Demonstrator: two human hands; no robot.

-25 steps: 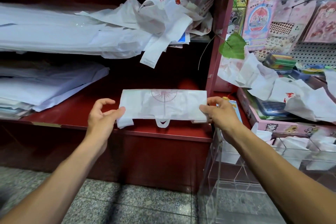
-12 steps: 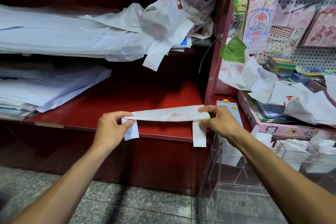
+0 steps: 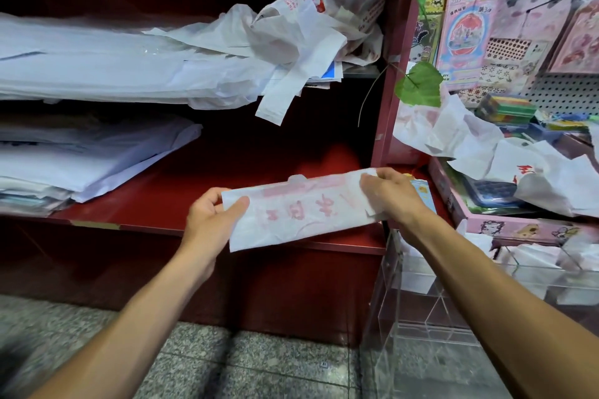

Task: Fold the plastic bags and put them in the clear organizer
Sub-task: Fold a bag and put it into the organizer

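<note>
- Plastic bag (image 3: 303,209), white with faint red print, is stretched flat between both hands in front of the red shelf (image 3: 201,178), a long strip tilted up toward the right. It sits in the air over the shelf's front edge and, as far as I can see, rests on nothing.
- Left hand (image 3: 210,220) pinches the left end, thumb on top and fingers curled underneath; right hand (image 3: 390,193) grips the right end the same way. Holding both ends, I'd say, keeps the slippery film taut so the creases stay put.
- It already looks folded lengthwise into a band, so my guess is the next fold brings the ends together to make it short enough to store.
- Clear organizer (image 3: 431,298) stands just to the right, below the right forearm, with white folded things showing through its walls in the upper compartments. Working this close to it makes the drop-off a short reach.
- More loose bags (image 3: 291,39) lie heaped on the upper shelf, one handle dangling over the edge, and another crumpled lot (image 3: 479,146) spills over the pink tray (image 3: 518,227) at right, so plenty seems left to do.
- Thin plastic like this springs open easily; loosen either pinch and the fold could slide apart.
</note>
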